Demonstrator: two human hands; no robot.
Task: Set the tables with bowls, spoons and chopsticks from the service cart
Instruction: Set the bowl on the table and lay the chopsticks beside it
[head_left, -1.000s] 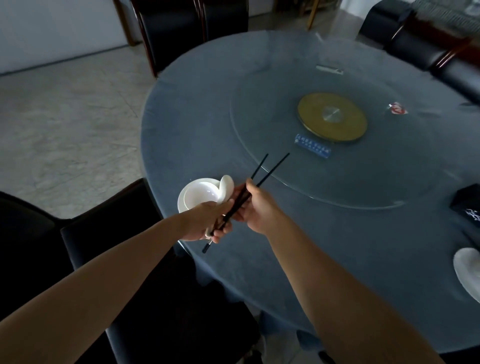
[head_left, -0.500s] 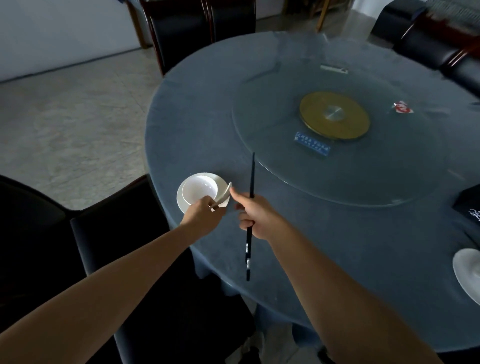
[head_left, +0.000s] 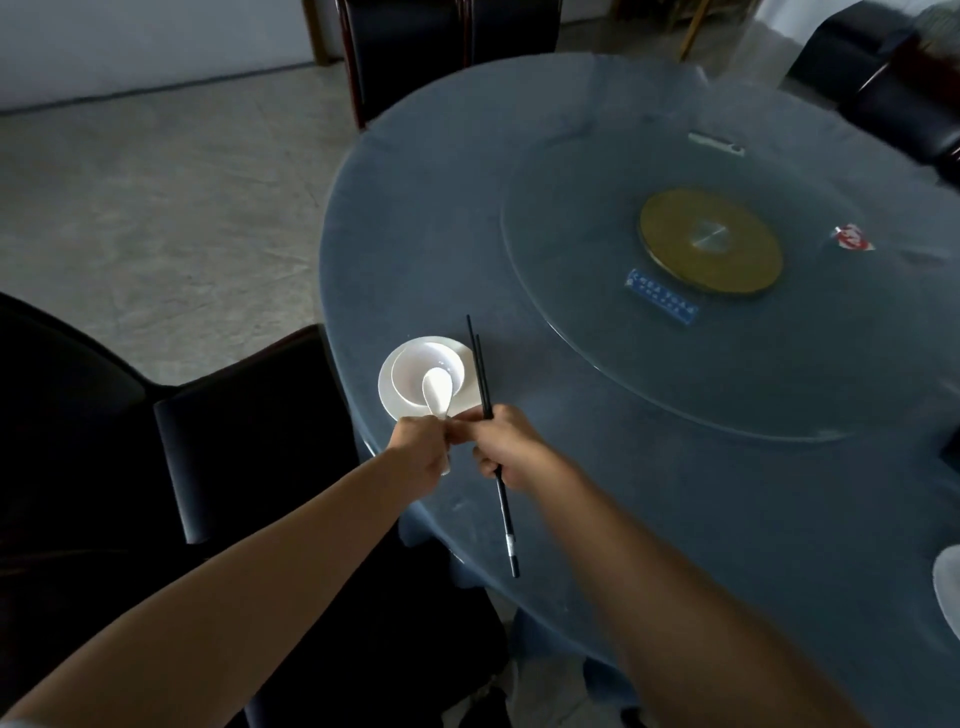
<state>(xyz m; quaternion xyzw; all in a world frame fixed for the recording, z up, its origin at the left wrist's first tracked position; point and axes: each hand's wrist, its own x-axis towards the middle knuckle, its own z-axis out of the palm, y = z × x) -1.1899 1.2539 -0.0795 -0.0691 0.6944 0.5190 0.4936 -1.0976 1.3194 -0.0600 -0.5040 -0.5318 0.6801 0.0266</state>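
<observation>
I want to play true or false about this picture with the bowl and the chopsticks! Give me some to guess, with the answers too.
1. The right hand holds the black chopsticks. True.
2. The spoon is red. False: it is white.
3. The bowl stands on a white saucer. True.
4. The bowl stands on the glass turntable. False: it is near the edge of the table, off the glass.
5. The left hand is empty. False: it holds the spoon's handle.
</observation>
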